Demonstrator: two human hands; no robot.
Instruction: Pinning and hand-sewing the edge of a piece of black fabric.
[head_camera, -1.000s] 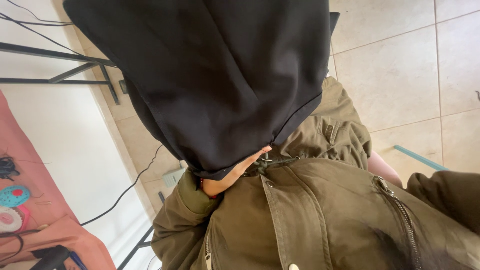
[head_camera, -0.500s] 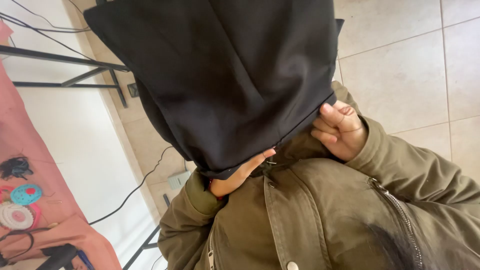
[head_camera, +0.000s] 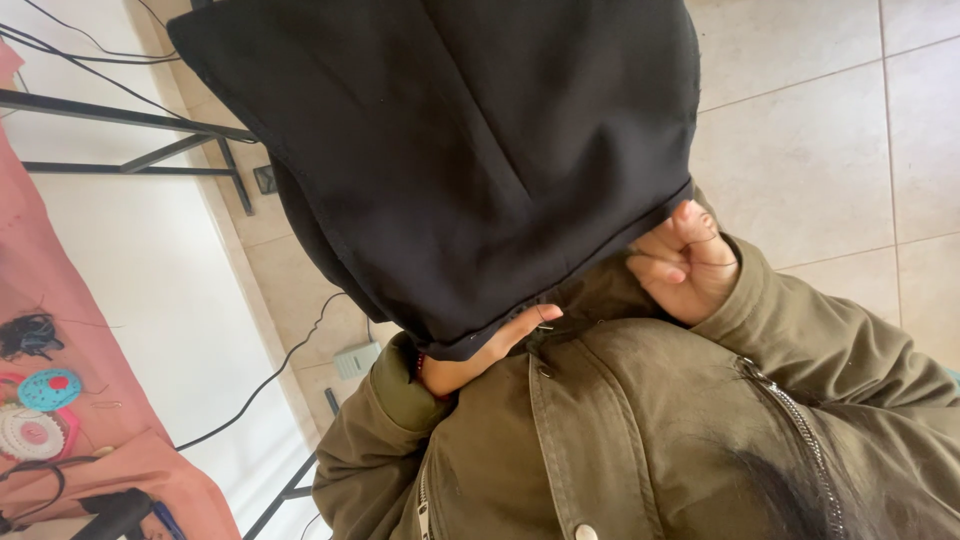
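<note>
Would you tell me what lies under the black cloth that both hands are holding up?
Under the black cloth, at its lower hem, show the left hand, the right hand and the olive jacket. The floor behind it is covered.

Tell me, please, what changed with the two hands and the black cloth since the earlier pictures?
The right hand came up into view and gripped the hem of the black cloth. The left hand stayed pinching the lower hem. The cloth remains held up above the olive jacket.
</note>
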